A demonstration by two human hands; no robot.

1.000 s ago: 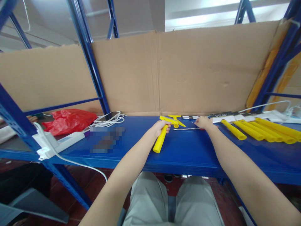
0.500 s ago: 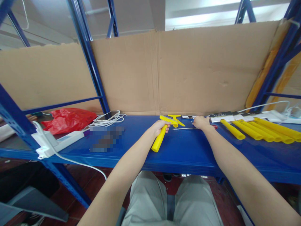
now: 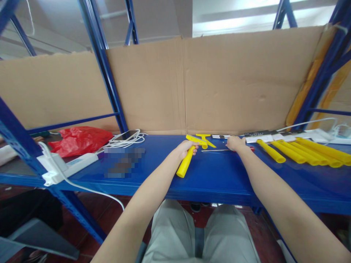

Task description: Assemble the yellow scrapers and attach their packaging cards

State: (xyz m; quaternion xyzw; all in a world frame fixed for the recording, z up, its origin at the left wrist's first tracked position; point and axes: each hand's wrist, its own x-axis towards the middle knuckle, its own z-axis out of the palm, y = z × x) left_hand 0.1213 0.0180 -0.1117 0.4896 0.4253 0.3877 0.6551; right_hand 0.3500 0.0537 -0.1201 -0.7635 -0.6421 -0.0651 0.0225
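Observation:
My left hand is wrapped round the yellow handle of a scraper, whose wide yellow head carries a metal strip and points away from me. Behind it lies another T-shaped yellow piece, partly overlapped by the scraper head. My right hand is down on the shelf top with its fingers curled together; the fingertips are hidden, so what they pinch cannot be made out. A screwdriver lies flat under this hand, its shaft pointing left and its red handle end showing right of the wrist.
Several yellow tube-handled scrapers lie in a row at the right. A metal blade strip lies near the cardboard wall. On the left are a power strip, a white cable and a red plastic bag. Blue posts frame the shelf.
My right hand has shifted very slightly, its fingers drawing in closer over the screwdriver. The left hand and scraper stay in place.

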